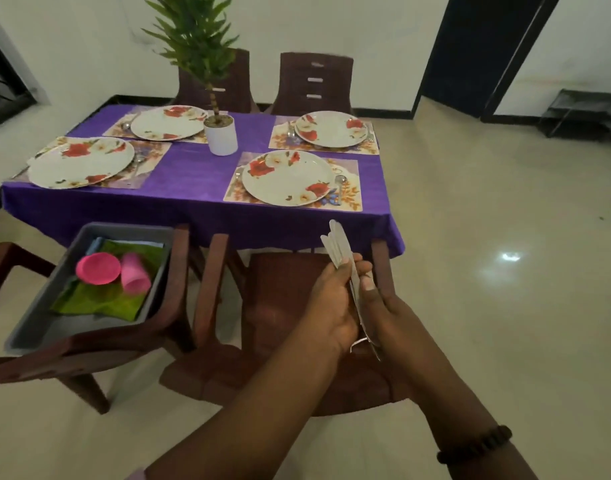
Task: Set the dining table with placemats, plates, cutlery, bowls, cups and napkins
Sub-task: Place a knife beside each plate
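Note:
Both hands meet over the near chair, holding a bundle of steel cutlery [338, 244] whose handles fan upward. My left hand [332, 299] curls round the bundle from the left; my right hand [383, 306] pinches it from the right. On the purple-clothed table [193, 174] lie several floral placemats, each with a flowered plate: near right [286, 176], far right [330, 129], near left [82, 161], far left [169, 122]. Cutlery lies beside the plates. A grey tray [34, 327] on the left chair holds a pink bowl [98, 268], a pink cup [135, 274] on its side and green napkins [99, 299].
A potted plant in a white pot [221, 133] stands mid-table. Brown chairs: one under my hands [280, 289], one at left bearing the tray [179, 306], two behind the table [316, 81]. Open tiled floor spreads to the right; a dark doorway [470, 46] is beyond.

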